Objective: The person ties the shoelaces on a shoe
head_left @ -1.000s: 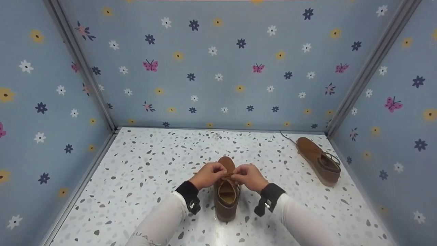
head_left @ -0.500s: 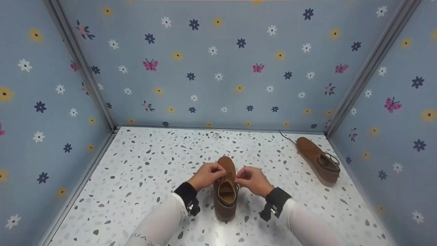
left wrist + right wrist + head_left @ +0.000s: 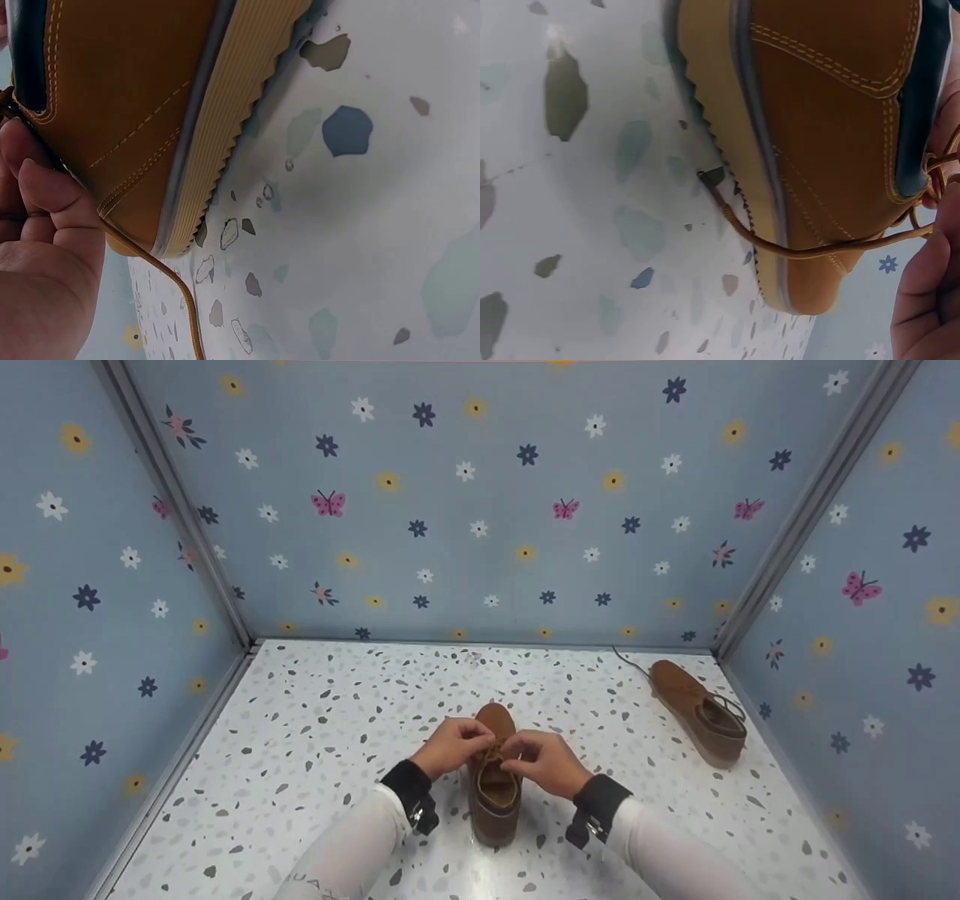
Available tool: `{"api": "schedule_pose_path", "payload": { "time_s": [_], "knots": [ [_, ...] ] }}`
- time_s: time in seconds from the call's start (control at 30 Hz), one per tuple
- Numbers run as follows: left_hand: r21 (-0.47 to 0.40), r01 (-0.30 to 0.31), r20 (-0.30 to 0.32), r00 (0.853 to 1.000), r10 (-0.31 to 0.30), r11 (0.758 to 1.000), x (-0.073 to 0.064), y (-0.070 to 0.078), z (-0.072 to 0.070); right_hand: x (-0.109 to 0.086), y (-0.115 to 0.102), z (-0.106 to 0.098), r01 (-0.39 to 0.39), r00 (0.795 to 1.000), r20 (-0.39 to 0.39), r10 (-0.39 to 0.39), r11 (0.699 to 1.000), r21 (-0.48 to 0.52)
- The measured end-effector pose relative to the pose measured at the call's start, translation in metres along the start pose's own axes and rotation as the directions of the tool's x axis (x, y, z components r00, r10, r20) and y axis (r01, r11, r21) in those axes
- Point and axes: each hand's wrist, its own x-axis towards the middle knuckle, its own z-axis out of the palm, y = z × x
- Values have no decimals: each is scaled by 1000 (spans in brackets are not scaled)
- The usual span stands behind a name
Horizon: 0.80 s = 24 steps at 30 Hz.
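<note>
A brown lace-up shoe [image 3: 495, 817] stands on the speckled floor, toe pointing away from me. My left hand [image 3: 451, 747] pinches a shoelace at the left of the shoe's lacing, and the brown shoelace [image 3: 180, 285] trails past the sole in the left wrist view. Over the lacing, my right hand [image 3: 551, 761] has its thumb and finger curled at the laces. In the right wrist view, the other shoelace end [image 3: 810, 251] runs across the shoe's side to the fingertips of that hand, with loops by the tongue. The knot itself is partly hidden by fingers.
A second brown shoe [image 3: 697, 712] lies at the right, near the wall, one lace stretched out toward the back. Blue flowered panels [image 3: 480, 510] enclose the speckled floor [image 3: 337, 697] at the back and both sides.
My right hand moved a little right and toward me, then came back left over the lacing. The left hand stays almost still at the laces. Both shoes keep their places.
</note>
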Motion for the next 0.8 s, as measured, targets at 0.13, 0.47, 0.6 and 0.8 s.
{"api": "schedule_pose_path", "payload": {
  "time_s": [0.13, 0.47, 0.6, 0.8],
  "knots": [
    [-11, 0, -1, 1000, 0, 1000, 0, -1, 1, 5, -1, 4, 44, 999, 25, -44, 999, -7],
    [2, -19, 3, 1000, 19, 1000, 0, -2, 1, 7, -1, 8, 96, 995, 34, -95, 994, -50],
    [-24, 3, 12, 1000, -3, 1000, -1, -3, -1, 5, 1, 7, 64, 998, 27, -62, 996, -68],
    [-51, 12, 11, 1000, -12, 999, -2, -4, 0, 2, 4, 4, 34, 999, 16, -33, 997, -74]
  ]
}}
